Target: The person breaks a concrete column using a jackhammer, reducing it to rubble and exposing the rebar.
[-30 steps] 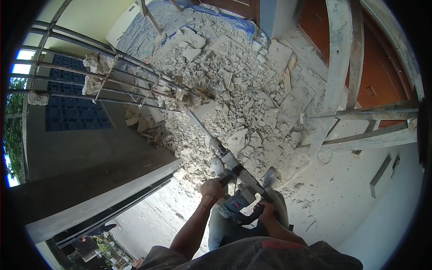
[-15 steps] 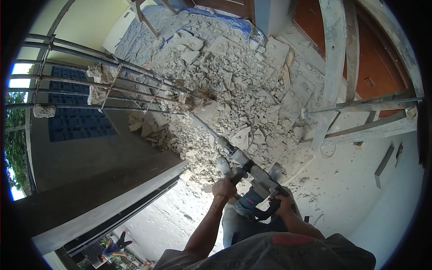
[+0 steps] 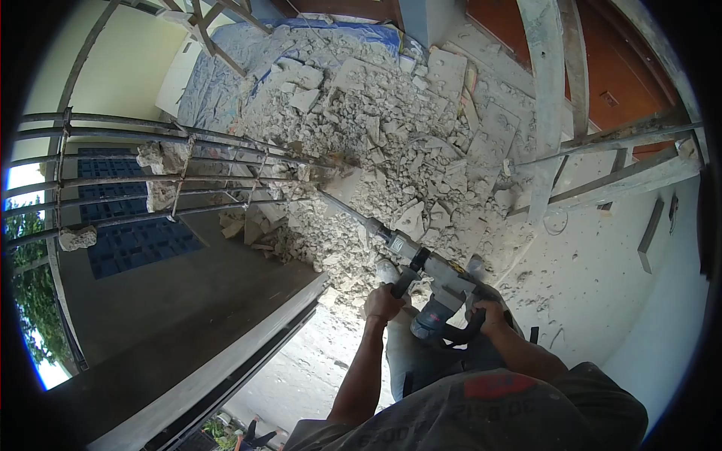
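Observation:
A grey and dark demolition hammer (image 3: 444, 289) lies diagonally in front of my body, its long chisel (image 3: 342, 207) pointing up and to the left. My left hand (image 3: 383, 303) is wrapped round the side handle near the tool's front. At the rear grip, my right hand (image 3: 490, 317) is closed round the handle. The chisel's tip is close to the broken concrete end of a column whose bare steel bars (image 3: 105, 181) stretch to the left. Chunks of concrete (image 3: 159, 177) cling to these bars. Whether the tip touches concrete cannot be made out.
Broken rubble (image 3: 391, 143) covers the floor ahead, partly over a blue tarp (image 3: 214, 71). Wooden props (image 3: 543, 98) stand at the right before an orange-brown door (image 3: 617, 83). A ledge (image 3: 218, 368) runs along the lower left. Part of a person (image 3: 256, 437) shows far below.
The view has turned and shifted slightly. In it, the hammer and both hands sit a little further right, and the bars tilt differently. Both hands keep their hold.

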